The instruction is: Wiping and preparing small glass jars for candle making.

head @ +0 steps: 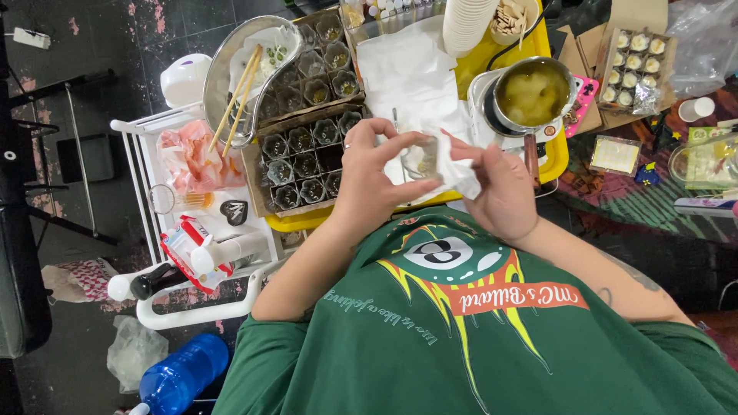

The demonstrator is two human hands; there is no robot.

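A: Left hand (369,180) had its fingers (384,146) wrapped round a small clear glass jar (421,160), thumb under, index over the rim. Right hand (503,192) had its fingers closed on a white paper tissue (460,173), pressed against the jar's side. Jar sat between both hands, up off the yellow tray (553,150), above the chest.

B: Handling?

A: My read: light, rigid, smooth glass, so slippery and breakable if dropped. Best held round the wall, as the left hand did. Tissue was soft and limp, no support from it.

B: Around it?

A: Just beyond, sheets of white paper (407,77). Left of that, a cardboard tray of empty jars (304,165), with a steel bowl (223,77) holding chopsticks (240,96) behind. Right, a pot of pale liquid (533,94) on a small hotplate, handle pointing at the right hand.

B: Obstructions?

A: Pot handle (532,157) was the close one, near the right wrist. Stack of white cups (467,23) further back. A white rack (192,223) with bottles stood off the left elbow, well apart.
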